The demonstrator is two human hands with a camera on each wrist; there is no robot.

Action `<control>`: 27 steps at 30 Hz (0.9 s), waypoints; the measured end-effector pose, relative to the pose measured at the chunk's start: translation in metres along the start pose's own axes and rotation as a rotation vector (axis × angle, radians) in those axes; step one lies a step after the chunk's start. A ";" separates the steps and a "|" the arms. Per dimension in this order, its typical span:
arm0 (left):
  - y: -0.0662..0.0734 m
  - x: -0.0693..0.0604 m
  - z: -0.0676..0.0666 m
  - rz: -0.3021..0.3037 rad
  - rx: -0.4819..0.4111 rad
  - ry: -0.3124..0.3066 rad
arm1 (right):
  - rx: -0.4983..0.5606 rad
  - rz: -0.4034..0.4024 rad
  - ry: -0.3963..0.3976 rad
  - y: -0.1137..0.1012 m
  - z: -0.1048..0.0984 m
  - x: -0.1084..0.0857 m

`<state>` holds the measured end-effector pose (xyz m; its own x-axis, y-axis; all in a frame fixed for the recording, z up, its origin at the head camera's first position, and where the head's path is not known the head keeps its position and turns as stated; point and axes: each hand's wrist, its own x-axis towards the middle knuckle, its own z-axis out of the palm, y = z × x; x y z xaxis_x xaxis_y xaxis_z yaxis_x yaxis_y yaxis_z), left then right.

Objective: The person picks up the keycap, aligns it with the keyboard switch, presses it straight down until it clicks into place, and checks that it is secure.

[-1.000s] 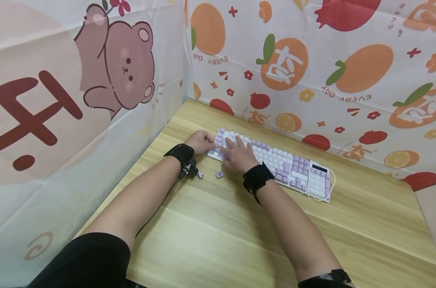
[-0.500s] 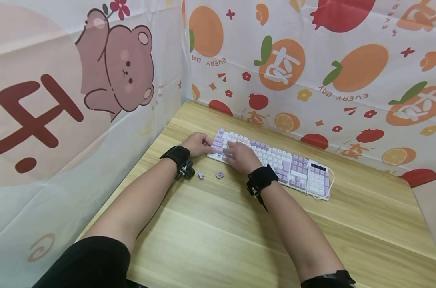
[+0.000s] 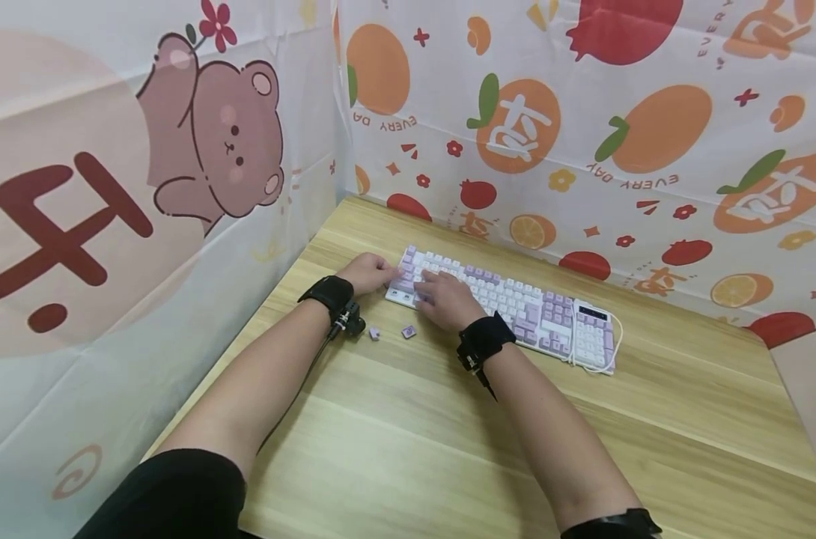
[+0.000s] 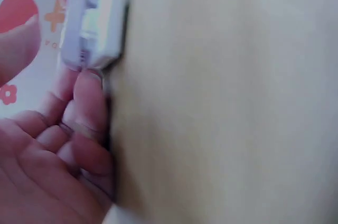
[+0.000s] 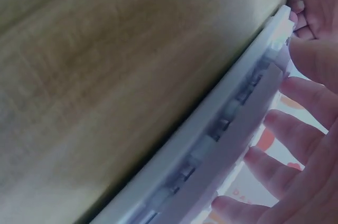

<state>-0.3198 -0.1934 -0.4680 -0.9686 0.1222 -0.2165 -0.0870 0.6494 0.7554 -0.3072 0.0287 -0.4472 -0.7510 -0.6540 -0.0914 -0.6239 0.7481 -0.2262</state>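
Observation:
A white and lilac keyboard (image 3: 509, 301) lies along the back of the table. At its left end my left hand (image 3: 364, 275) has its fingers curled against the edge. In the left wrist view the thumb (image 4: 21, 47) is raised apart from a wide lilac key (image 4: 74, 23), while a fingertip (image 4: 88, 84) meets the keyboard's corner. My right hand (image 3: 448, 303) spreads over the left part of the keys; the right wrist view shows its fingers (image 5: 296, 134) apart, tips touching the far side of a long lilac key (image 5: 232, 139).
Two loose lilac keycaps, a left one (image 3: 374, 334) and a right one (image 3: 409, 332), lie on the wooden table (image 3: 408, 419) in front of the keyboard. A white cable (image 3: 620, 337) loops round its right end. Printed cloth walls (image 3: 442, 112) stand behind and left.
The right hand's fingers, more outstretched over the keys a second ago, have drawn back slightly. The left hand stays at the keyboard's left end. The head view has shifted a little.

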 end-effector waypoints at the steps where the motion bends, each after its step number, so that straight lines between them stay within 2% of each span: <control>1: 0.000 0.002 0.000 -0.020 -0.013 -0.010 | 0.011 0.009 -0.007 0.000 0.001 0.000; 4: -0.002 0.010 0.000 -0.079 -0.046 -0.029 | 0.018 0.021 -0.028 0.000 0.002 0.000; 7: 0.005 0.008 0.000 -0.106 -0.042 -0.035 | 0.019 0.026 -0.048 0.000 0.003 -0.001; 11: 0.016 0.001 0.000 -0.110 -0.024 -0.028 | 0.028 0.034 -0.061 0.001 0.001 -0.003; 15: 0.024 0.008 0.005 -0.092 -0.051 -0.059 | 0.032 0.067 -0.050 0.009 0.000 -0.009; 20: 0.020 0.015 0.005 -0.068 -0.104 -0.090 | 0.025 0.076 -0.043 0.012 0.005 -0.009; 22: 0.014 0.014 0.002 -0.077 -0.139 -0.087 | 0.026 0.065 -0.042 0.008 0.006 -0.005; 27: 0.005 0.012 -0.002 -0.080 -0.137 -0.085 | 0.015 0.082 -0.024 0.000 0.005 0.001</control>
<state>-0.3319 -0.1901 -0.4652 -0.9346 0.1410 -0.3267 -0.1996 0.5521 0.8095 -0.3070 0.0274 -0.4524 -0.7941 -0.5929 -0.1335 -0.5567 0.7978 -0.2317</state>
